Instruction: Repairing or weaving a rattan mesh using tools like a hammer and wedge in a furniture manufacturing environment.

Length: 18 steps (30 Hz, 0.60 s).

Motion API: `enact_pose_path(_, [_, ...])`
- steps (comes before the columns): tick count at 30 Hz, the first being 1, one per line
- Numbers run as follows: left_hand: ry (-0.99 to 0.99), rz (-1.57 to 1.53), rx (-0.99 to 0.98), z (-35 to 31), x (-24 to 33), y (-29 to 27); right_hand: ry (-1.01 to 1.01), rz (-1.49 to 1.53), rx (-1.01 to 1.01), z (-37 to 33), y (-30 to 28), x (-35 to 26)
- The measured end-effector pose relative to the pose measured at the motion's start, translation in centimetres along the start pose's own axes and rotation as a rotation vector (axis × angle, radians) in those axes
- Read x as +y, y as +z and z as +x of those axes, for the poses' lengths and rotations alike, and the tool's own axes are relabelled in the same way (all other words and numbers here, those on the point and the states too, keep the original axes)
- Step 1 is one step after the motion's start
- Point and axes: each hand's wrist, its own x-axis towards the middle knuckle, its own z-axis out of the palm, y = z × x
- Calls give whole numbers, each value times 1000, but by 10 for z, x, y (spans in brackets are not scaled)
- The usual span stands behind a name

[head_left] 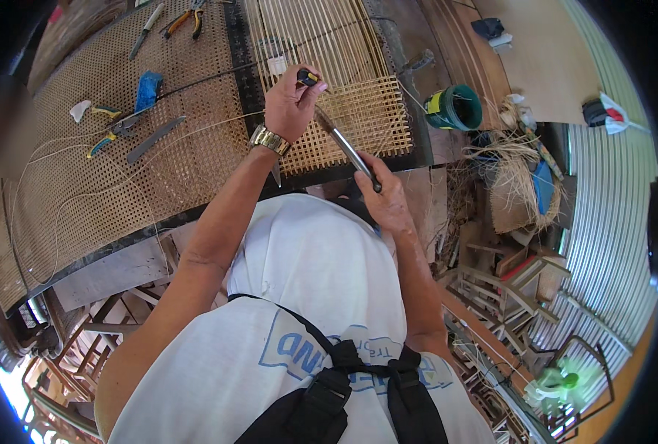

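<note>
From my distant post, through the head view, I had the woven cane panel [373, 122] directly ahead of the wearer's body, its near part closely woven and its far part running out in long parallel strands [310, 33]. The left hand [288, 111] was closed around a black-and-yellow handle [309, 77] above the weave; I could not tell what lay below that fist. The right hand [384, 194] had its fingers wrapped round the dark end of a metal-shafted tool [343, 142], which slanted up and left until its far end came close beside the left hand. That closeness worried me most: a swing slightly off line could have struck the knuckles, and a slip of the handle could have split or snapped a strip of cane. A long loose strand [218, 122] reached toward the left wrist from the wide cane webbing [196, 159], so I judged a snag possible if that arm pulled away carelessly. As for room, the black border [343, 170] ran just in front of the body, leaving the right elbow little space to draw back. To the right, the green bucket [462, 107] stood beyond the panel's edge, limiting a wide sweep; to the left, the knife [156, 139] and pliers [103, 142] lay on the webbing, well apart from the hands. Upward looked to me the freest direction.
</note>
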Motion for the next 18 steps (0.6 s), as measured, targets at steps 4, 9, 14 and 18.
enact_pose_path(4, [19,20,-6,1,-3,0,20,0,90,6,12,-8])
enact_pose_path(9, [-24,-50,63,3,3,-5,-48,42,7,-9,11,-10])
enact_pose_path(14, [-84,-93,64,5,14,-4,10,10,-31,-4,7,-9])
enact_pose_path(18, [-28,-131,79,14,12,0,121,134,66,-14,-3,-3])
